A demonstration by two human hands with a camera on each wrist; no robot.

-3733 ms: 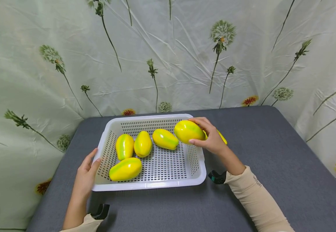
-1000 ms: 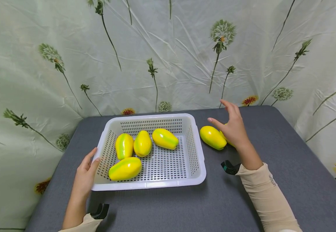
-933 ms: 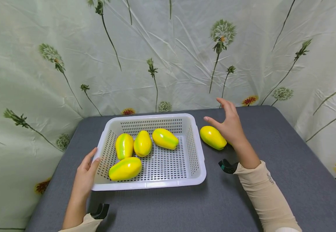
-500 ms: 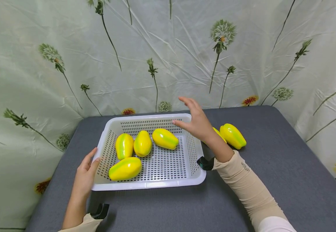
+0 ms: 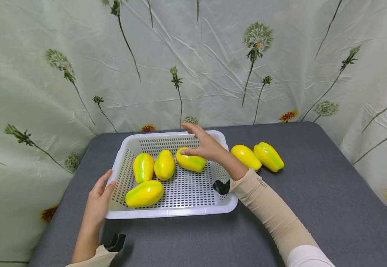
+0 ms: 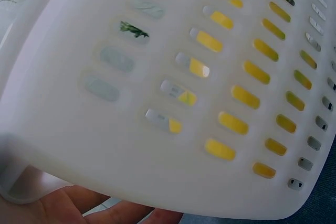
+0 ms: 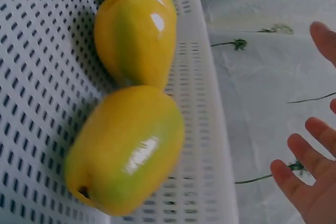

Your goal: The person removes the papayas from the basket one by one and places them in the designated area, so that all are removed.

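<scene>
From the head, the basket of four yellow fruits was gripped by the left hand, overhung by the right hand; two others were seen on the tabletop. From the left wrist, fingers were partly hidden; from the right, spread fingers were shown.

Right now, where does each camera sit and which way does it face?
Head: on the head, facing forward and down at basket and fruit; left hand and right hand show.
Left wrist: worn there, facing basket's slotted side; left fingers show.
Right wrist: worn there, looking into basket; right fingers show.
Head and right wrist share basket, fruit, curtain.
</scene>
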